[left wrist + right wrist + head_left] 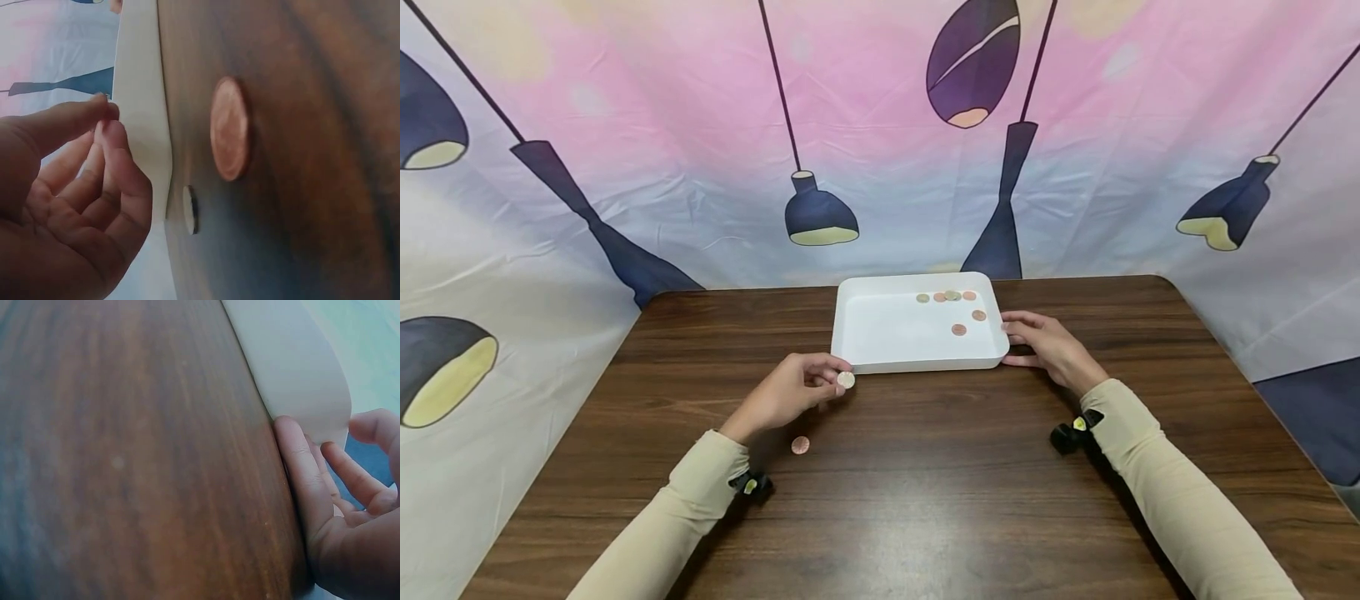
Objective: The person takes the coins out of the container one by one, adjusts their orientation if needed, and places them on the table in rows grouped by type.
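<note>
Just off the front left corner of a white tray (883,333), my left hand (793,390) pinches with thumb and index finger. A pale silvery coin (846,380) shows at these fingertips in the head view; the left wrist view shows no coin between them. That view has a silvery coin (190,210) flat on the table by the tray; whether it is the same one I cannot tell. A copper coin (801,445) lies nearer, below my left hand. My right hand (1051,346) holds the tray's right end, fingers at rim and wall (306,375).
Several copper coins (958,330) and yellowish coins (922,298) lie in the tray's right half. The dark wooden table (910,483) ends behind the tray at a printed cloth backdrop (895,167).
</note>
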`<state>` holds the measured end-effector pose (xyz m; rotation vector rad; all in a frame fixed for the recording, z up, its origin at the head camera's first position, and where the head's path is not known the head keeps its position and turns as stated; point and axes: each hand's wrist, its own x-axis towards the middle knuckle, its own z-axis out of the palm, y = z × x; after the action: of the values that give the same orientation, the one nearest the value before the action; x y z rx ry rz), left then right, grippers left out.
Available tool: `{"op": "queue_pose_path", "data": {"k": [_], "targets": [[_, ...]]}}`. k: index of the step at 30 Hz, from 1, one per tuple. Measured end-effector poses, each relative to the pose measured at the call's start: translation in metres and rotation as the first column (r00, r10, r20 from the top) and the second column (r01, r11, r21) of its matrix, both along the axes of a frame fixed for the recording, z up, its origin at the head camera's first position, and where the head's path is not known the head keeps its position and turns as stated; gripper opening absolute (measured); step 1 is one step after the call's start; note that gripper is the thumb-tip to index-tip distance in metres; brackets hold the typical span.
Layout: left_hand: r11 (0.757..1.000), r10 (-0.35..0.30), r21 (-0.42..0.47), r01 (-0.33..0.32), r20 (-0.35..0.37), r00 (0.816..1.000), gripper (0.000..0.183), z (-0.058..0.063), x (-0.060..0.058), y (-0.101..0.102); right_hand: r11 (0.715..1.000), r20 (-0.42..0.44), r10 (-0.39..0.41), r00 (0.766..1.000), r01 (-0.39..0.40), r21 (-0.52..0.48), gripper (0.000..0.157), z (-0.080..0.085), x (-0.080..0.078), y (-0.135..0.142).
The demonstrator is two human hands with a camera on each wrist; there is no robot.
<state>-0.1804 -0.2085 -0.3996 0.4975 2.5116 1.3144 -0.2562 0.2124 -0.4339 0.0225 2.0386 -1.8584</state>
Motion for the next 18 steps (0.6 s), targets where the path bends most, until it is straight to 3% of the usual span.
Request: {"op": "queue_pose_path", "data": {"k": [9, 18], "targets": [[0.992, 0.02, -0.126, -0.016, 0.031, 0.999, 0.026, -0.003, 0.001, 0.004, 1.0, 0.01, -0.003, 1.0, 0.003, 0.008, 0.062, 0.0, 0.0, 0.001], [0.953, 0.039, -0.301, -0.043, -0.018, 0.999, 0.019, -0.005, 0.0, 0.013, 1.0, 0.009, -0.011, 1.0, 0.011, 0.004, 0.062, 0.0, 0.0, 0.001]]}}
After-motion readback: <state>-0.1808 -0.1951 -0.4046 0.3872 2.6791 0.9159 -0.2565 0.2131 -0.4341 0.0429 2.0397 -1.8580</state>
